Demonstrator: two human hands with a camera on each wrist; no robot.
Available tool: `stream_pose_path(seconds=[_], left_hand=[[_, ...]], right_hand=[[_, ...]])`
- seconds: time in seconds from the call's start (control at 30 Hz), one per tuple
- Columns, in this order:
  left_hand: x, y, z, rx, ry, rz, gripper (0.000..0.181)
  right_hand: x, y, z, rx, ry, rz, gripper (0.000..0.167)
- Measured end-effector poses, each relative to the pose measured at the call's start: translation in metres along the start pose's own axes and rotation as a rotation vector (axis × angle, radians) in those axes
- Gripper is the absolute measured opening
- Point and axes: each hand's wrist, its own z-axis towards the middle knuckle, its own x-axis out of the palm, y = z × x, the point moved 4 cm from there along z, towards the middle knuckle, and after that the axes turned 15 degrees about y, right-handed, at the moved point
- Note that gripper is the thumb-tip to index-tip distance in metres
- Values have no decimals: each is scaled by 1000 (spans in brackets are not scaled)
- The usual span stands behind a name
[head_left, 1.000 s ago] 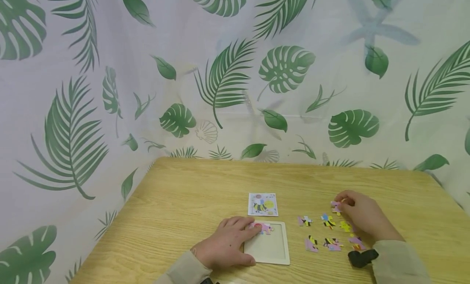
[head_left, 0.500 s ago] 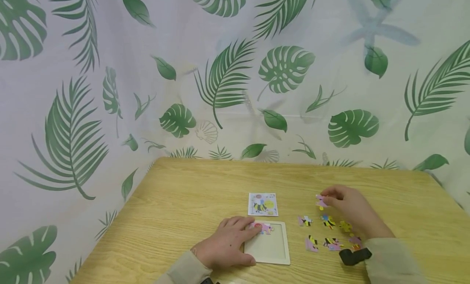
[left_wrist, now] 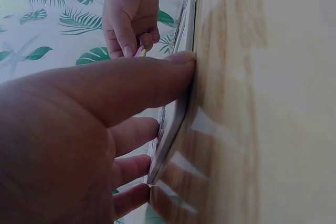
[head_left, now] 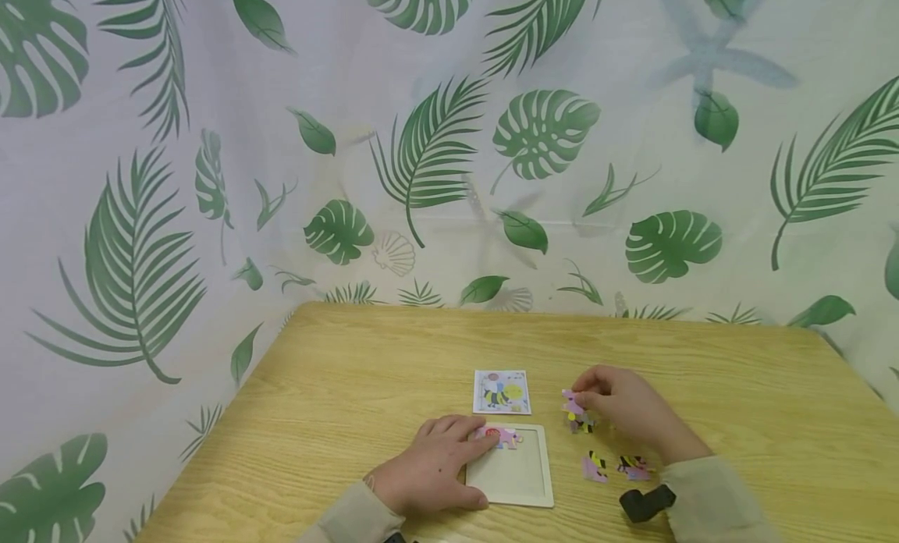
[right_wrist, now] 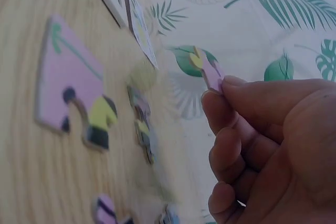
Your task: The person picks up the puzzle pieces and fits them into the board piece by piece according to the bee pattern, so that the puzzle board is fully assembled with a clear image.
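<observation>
My left hand (head_left: 438, 465) rests on the left side of a cream puzzle tray (head_left: 544, 480), fingers spread and thumb near its lower edge. A pink jigsaw piece with a red spot (head_left: 510, 438) lies in the tray's top left, partly under the fingers. My right hand (head_left: 632, 406) pinches a pink and yellow jigsaw piece (right_wrist: 210, 73) between thumb and index finger, raised off the table. Below it, a pink and black piece (head_left: 580, 426) lies on the table. Two bee-patterned pieces, a left one (head_left: 595, 466) and a right one (head_left: 634, 467), lie nearer me.
A square picture card of a bee (head_left: 502, 392) lies just behind the tray. The wooden table (head_left: 393, 356) runs back to a leaf-printed curtain (head_left: 435, 137). My right hand and forearm cover several other loose pieces.
My right hand has moved left with the pink and yellow jigsaw piece, from the far right of the loose pieces to near the tray. My left hand has stayed in place.
</observation>
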Motion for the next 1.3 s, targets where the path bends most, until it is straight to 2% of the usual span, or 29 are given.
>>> stream_pose_path(seconds=[0.2, 0.33, 0.57, 0.73, 0.87, 1.03, 1.3], left_hand=[[0, 0, 0, -3, -4, 9, 82], [0, 0, 1, -8, -3, 5, 82], [0, 0, 0, 3, -7, -5, 83], [0, 0, 0, 9, -7, 2, 82], [0, 1, 0, 8, -1, 2, 81], [-1, 1, 0, 7, 0, 8, 81], [-1, -1, -1, 7, 5, 9, 80]], right_hand=[[14, 15, 4, -33, 40, 28, 12], [26, 25, 6, -49, 59, 11, 9], [46, 31, 12, 0, 70, 2, 2], [58, 31, 18, 34, 64, -45, 6], [64, 33, 21, 58, 57, -87, 10], [68, 36, 24, 40, 48, -143, 15], [69, 38, 22, 6, 54, -162, 14]])
